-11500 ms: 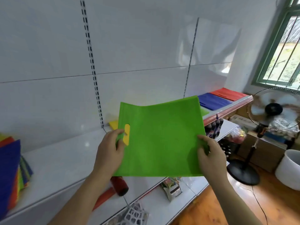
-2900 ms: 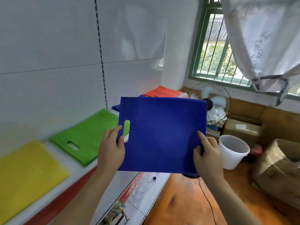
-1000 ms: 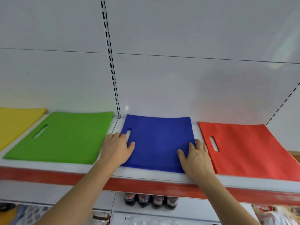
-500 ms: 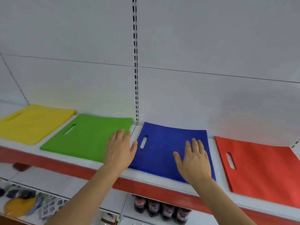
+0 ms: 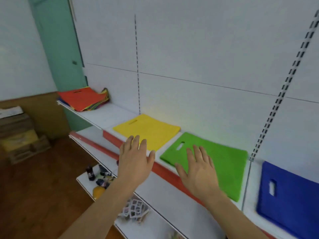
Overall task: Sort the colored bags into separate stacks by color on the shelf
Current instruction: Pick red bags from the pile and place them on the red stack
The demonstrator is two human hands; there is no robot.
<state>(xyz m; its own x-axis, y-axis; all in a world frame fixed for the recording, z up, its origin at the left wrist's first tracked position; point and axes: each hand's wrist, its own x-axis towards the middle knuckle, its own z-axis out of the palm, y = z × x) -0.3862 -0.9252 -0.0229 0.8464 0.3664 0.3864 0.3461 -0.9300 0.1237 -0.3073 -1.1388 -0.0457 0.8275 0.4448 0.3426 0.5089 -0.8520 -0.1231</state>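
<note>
Only the head view to go on, so here's what it shows. Both hands are empty right now. The left hand [image 5: 135,158] has its fingers straight and spread, hovering in front of the shelf [image 5: 101,117] edge, just by the near corner of the yellow bag [image 5: 148,131]. The right hand [image 5: 198,168] is spread the same way, over the near part of the green bag [image 5: 222,161]; I honestly can't tell if it's touching the fabric or just above it.

Taking the green bag as the anchor: yellow lies flat just to its left, the blue bag [image 5: 291,192] is to its right past the slotted upright, and the unsorted mixed pile [image 5: 82,99] (red one on top, other colours poking out at the edges) sits well off to the left at the far end of the shelf. No red stack in frame.

My guess is the next move is a reach over to that mixed pile for another bag.

Handling-wise these look like thin non-woven fabric bags, so light, floppy and not fragile. They'd probably sag if lifted by one corner. I'd take the top one by its two short edges, one hand near the cut-out handle slot, and watch that the layer underneath doesn't drag along, since the fabric looks a bit clingy.
</note>
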